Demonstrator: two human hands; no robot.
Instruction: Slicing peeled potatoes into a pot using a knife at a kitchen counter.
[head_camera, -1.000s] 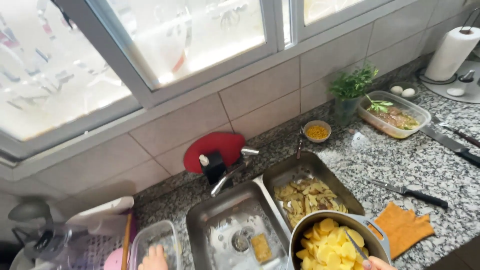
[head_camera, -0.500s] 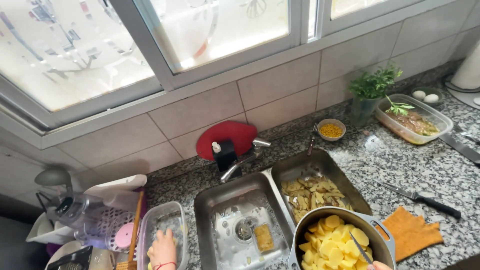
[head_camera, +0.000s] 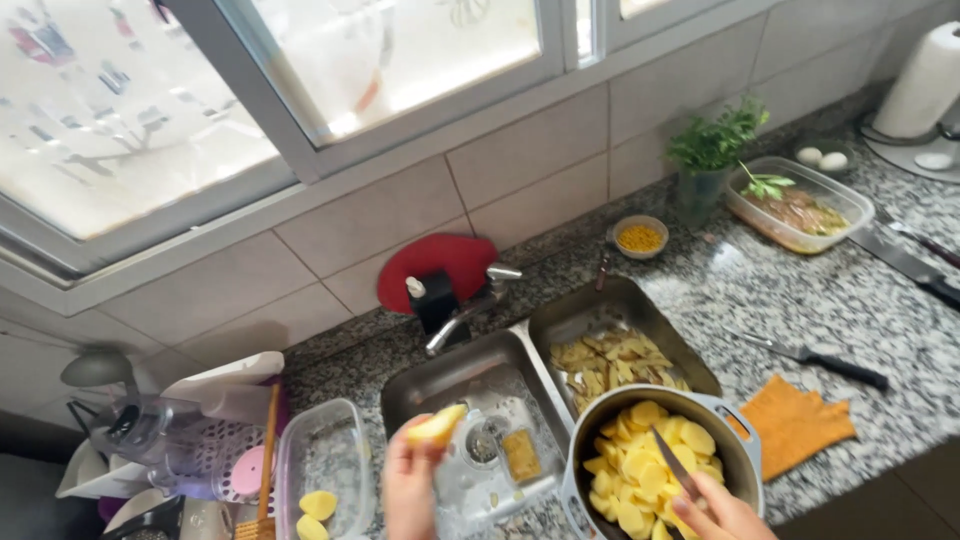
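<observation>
Head view: granite counter (head_camera: 850, 300), twin steel sink (head_camera: 470, 375).
Left hand (head_camera: 410, 490): fingers pinch a peeled yellow potato piece (head_camera: 437, 425) above the sink's left basin.
Right hand (head_camera: 720, 510): fingers grip a slim steel knife (head_camera: 672, 462) over the grey pot of potato slices (head_camera: 655, 470) at the sink's front right corner.

This is a home kitchen. A double steel sink (head_camera: 470, 385) with a tap (head_camera: 460, 315) sits in a speckled granite counter (head_camera: 800, 300) under a window (head_camera: 300, 80) and a tiled wall (head_camera: 540, 190). A dish rack (head_camera: 190, 450), a pot of sliced potatoes (head_camera: 655, 470), a knife (head_camera: 810, 352) and herbs (head_camera: 715, 140) stand around.
</observation>
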